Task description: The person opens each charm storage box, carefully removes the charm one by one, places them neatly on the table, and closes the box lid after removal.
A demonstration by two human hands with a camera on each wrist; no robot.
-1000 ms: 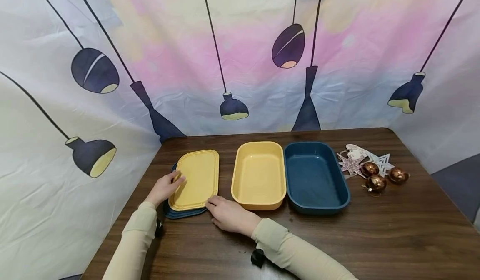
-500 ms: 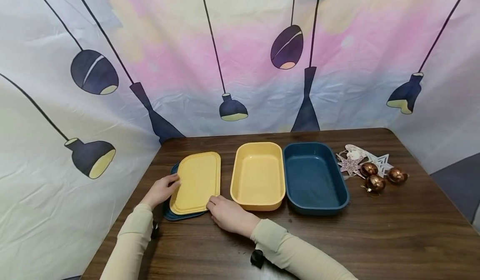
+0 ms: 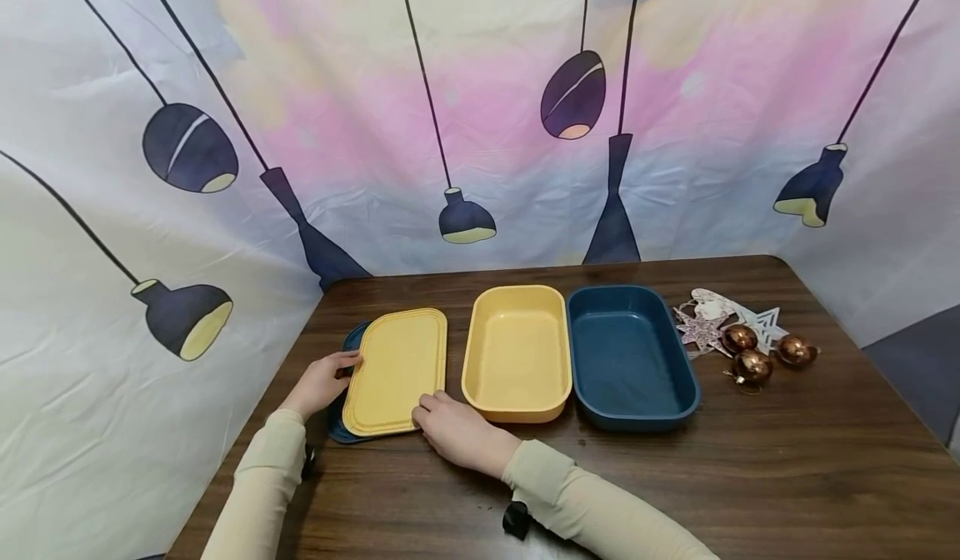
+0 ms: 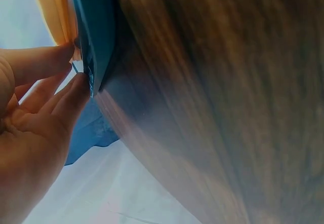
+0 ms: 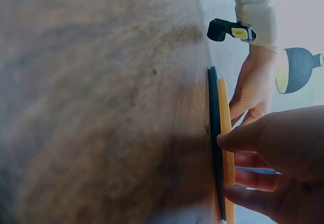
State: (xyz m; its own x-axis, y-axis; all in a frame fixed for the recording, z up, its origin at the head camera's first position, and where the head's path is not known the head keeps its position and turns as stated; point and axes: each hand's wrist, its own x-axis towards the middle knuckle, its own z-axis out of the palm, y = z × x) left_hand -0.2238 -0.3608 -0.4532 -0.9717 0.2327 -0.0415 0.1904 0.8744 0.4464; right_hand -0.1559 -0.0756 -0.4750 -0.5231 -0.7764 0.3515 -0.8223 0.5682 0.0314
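Yellow lid (image 3: 401,368): on top of the blue lid (image 3: 337,425), right of the left hand (image 3: 315,385), ahead and left of the right hand (image 3: 459,433); its long axis ran away from the person.
Nearer hand: neither; left met its left edge, right its near right corner.
Left grip: half closed, fingertips by the lid edges; I couldn't tell whether it pinched.
Right grip: fingers curled, holding the corner's edge.
Yellow box (image 3: 517,416): ahead and right of the right hand.
Change: half a second earlier, the yellow lid lay slightly farther off and more left.
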